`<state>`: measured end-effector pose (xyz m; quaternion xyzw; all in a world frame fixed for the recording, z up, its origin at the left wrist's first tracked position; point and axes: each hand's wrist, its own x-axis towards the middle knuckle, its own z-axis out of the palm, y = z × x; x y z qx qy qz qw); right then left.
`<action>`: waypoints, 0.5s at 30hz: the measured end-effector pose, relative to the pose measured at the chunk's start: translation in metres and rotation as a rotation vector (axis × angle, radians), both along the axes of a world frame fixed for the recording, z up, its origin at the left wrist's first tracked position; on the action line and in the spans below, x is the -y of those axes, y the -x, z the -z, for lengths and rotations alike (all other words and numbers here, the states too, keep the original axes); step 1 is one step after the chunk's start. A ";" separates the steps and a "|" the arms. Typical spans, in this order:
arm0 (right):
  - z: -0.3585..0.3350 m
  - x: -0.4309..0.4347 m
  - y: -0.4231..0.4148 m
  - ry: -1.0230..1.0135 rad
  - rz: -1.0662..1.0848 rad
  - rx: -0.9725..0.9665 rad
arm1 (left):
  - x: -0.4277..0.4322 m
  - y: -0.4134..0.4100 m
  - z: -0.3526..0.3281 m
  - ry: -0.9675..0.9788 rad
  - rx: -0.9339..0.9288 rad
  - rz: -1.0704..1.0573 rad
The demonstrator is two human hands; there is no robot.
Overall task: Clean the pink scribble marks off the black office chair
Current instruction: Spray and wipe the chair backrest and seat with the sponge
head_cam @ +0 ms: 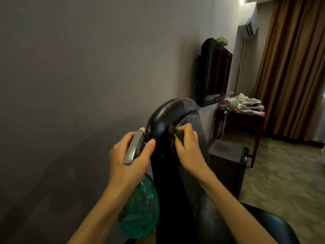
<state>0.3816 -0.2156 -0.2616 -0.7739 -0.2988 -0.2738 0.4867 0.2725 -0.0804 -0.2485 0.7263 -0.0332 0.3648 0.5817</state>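
The black office chair (161, 111) stands in front of me, its backrest seen from the side. Pink scribble marks (190, 104) loop over the top of its headrest and the padding just below. My left hand (128, 159) grips a spray bottle (139, 205) with a teal body and a grey trigger head, its nozzle close to the headrest's left edge. My right hand (188, 147) pinches a dark green cloth (177, 135) against the backrest below the headrest.
A grey wall fills the left. A wall-mounted television (213, 73) hangs behind the chair. A dark box-shaped unit (226, 164) stands on the floor to the right, and a red-brown table (242, 118) piled with clutter is beyond it. Brown curtains (290, 64) hang at far right.
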 end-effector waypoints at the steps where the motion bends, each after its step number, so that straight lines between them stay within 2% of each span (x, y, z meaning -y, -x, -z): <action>1: -0.004 0.000 -0.017 0.006 0.021 -0.018 | 0.001 -0.001 0.000 0.004 -0.003 0.007; 5: -0.018 0.002 -0.085 0.059 0.145 -0.079 | 0.002 -0.005 0.001 0.029 0.001 0.021; 10: -0.030 0.003 -0.148 0.078 0.319 -0.257 | 0.000 -0.010 0.003 0.042 -0.003 0.009; 13: -0.030 0.006 -0.163 0.057 0.333 -0.293 | 0.001 -0.009 0.001 0.026 -0.006 -0.009; 15: -0.024 0.010 -0.157 -0.040 0.270 -0.294 | 0.003 -0.006 0.001 0.005 -0.006 -0.021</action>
